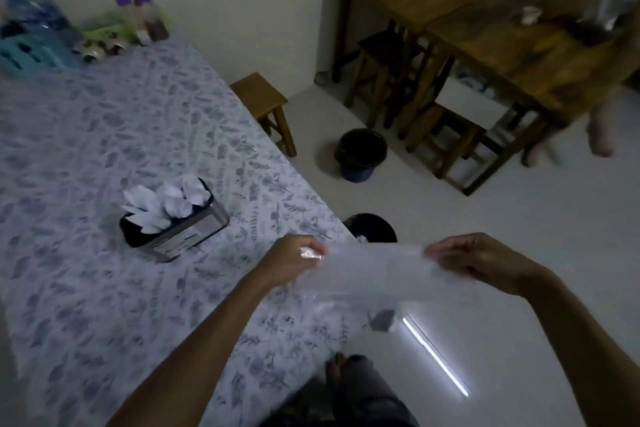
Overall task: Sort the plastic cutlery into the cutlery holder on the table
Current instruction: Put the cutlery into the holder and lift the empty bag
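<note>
teal basket [24, 54] far left of table [86, 288] | cutlery holder [173, 218] mid-table, white cutlery [166, 206] inside | left hand [294, 258] and right hand [481, 262] each grip an end of clear plastic bag [377, 274] | black bin [362, 154] on floor | wooden tables [485, 21] right

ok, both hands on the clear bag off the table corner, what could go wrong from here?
1. The clear plastic bag is stretched between the left hand and right hand past the table edge; anything left inside might drop to the floor or into the black bin below.
2. The cutlery holder looks crowded with white cutlery sticking out; a sweeping bag or forearm could knock it.
3. Dim, blurred view: bag contents cannot be confirmed.
</note>
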